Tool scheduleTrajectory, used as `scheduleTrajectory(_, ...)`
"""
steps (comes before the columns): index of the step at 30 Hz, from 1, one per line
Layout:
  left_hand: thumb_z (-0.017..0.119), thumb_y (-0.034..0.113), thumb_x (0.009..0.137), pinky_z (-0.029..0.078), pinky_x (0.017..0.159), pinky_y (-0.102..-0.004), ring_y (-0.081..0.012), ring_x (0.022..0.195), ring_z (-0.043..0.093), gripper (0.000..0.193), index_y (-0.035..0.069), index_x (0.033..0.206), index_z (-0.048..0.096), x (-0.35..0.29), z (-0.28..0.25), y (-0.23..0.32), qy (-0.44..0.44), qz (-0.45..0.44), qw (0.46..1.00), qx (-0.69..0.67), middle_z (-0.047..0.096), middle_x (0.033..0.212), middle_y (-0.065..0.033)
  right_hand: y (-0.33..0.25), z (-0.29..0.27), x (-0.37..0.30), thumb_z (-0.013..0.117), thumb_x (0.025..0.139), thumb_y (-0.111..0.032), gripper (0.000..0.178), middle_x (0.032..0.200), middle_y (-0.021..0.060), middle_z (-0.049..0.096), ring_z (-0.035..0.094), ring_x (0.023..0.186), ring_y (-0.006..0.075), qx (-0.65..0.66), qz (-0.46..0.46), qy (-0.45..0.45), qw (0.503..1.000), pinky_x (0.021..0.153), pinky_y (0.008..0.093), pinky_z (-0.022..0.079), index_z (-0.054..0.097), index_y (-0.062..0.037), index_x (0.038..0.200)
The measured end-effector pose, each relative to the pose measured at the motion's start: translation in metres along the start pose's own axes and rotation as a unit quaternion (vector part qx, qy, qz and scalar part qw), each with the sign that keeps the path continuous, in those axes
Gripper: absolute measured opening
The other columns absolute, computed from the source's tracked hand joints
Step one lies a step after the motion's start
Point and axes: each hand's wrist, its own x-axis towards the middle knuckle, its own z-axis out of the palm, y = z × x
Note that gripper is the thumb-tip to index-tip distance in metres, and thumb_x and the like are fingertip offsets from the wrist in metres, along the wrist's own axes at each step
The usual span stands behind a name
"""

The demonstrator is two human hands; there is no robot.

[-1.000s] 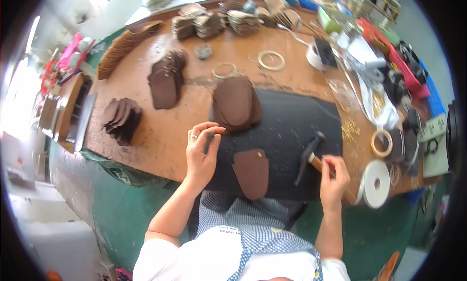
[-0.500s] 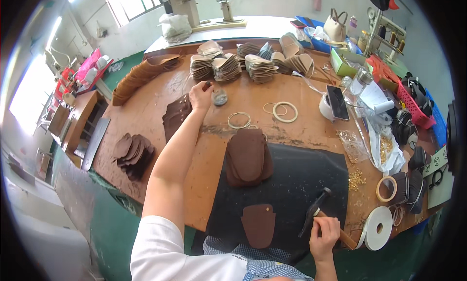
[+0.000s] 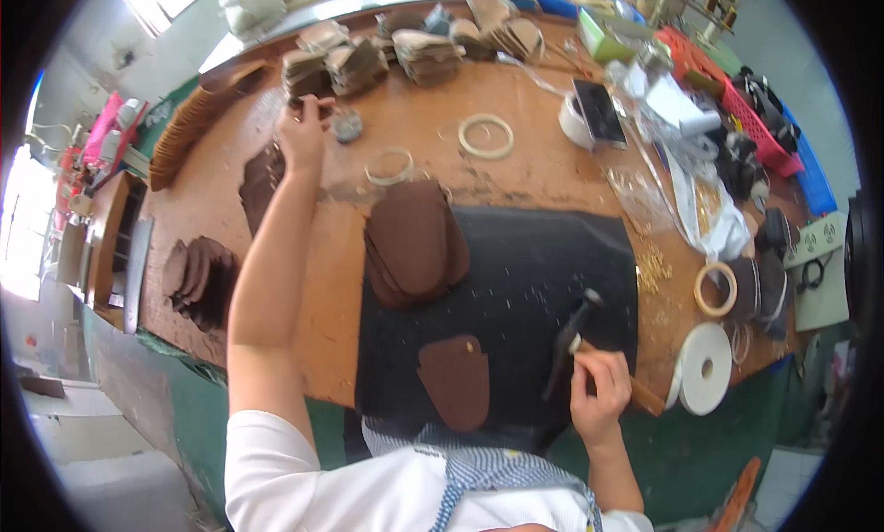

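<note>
My left hand [image 3: 302, 138] reaches far out to the left, fingers closed around a small dark object [image 3: 296, 107]; its kind is hard to make out. Beside it are a round, clear container [image 3: 347, 126] and a stack of dark brown leather pieces with metal studs [image 3: 261, 182]. My right hand [image 3: 600, 389] is closed at the wooden handle of a hammer [image 3: 564, 357], whose dark head lies over the black mat [image 3: 516, 311]. In front of me on this mat lies one brown leather piece [image 3: 455, 383] with a gold-coloured stud near its top corner. A stack of larger brown pieces [image 3: 414, 242] sits behind it.
Stacked beige and brown pieces [image 3: 428, 58] line the table's back. Rings [image 3: 485, 137], a phone [image 3: 599, 113], gold-coloured fittings [image 3: 654, 269], a white tape roll [image 3: 704, 369] and a pink basket [image 3: 760, 127] crowd the right. More brown pieces [image 3: 198, 279] lie at left.
The whole view has shifted, so the table appears higher and further left. My left hand has moved from beside the clear container toward the studded stack. My right hand stays at the hammer handle.
</note>
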Motion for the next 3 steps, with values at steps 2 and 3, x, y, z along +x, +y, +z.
scheduleTrajectory(2, 0.062, 0.024, 0.101, 0.056, 0.071, -0.0239, -0.0160, 0.085, 0.072, 0.030, -0.004, 0.111, 0.057, -0.040, -0.004, 0.040, -0.050, -0.113, 0.989, -0.079, 0.075, 0.101, -0.0132, 0.000, -0.001, -0.001, 0.069, 0.079, 0.010, 0.018, 0.090, 0.0134, 0.064, 0.061, 0.081, 0.0320, -0.003, 0.010, 0.017, 1.000, 0.071, 0.0400, 0.049, 0.066, -0.0002, 0.094)
scheduleTrajectory(3, 0.062, 0.024, 0.102, 0.058, 0.073, -0.0247, -0.0171, 0.088, 0.072, 0.034, -0.005, 0.118, 0.055, -0.060, -0.009, 0.050, -0.070, -0.155, 0.980, -0.104, 0.074, 0.105, -0.0149, -0.003, -0.002, 0.001, 0.070, 0.081, 0.008, 0.016, 0.095, 0.0138, 0.065, 0.061, 0.086, 0.0326, -0.021, 0.020, 0.008, 1.000, 0.076, 0.0394, 0.050, 0.067, -0.0005, 0.095)
